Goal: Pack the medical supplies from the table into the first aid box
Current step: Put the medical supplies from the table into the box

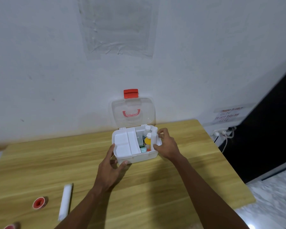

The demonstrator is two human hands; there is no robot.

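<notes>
A white first aid box (135, 156) sits near the far edge of the wooden tabletop (180, 179), close to the wall, its clear lid (133, 111) standing upright with the red latch (131, 93) at the top and the red handle (131, 113) showing through. The left hand (111, 171) braces the box's near left corner, fingers spread against its wall rather than closed around anything. The right hand (167, 146) reaches over the box's right end, its fingers closed on a white bottle (153, 138) held upright, long axis vertical, cap up, inside the right compartment. Beside it stand an orange bottle (147, 141) and another white-capped bottle (147, 130), also upright. A white divided tray (125, 142) fills the box's left part. Toward the tabletop's near left corner, a white bandage roll (65, 201) lies with its long axis running roughly near to far, just beside a red-cored tape roll (38, 202) lying on its side, core opening facing the camera.
</notes>
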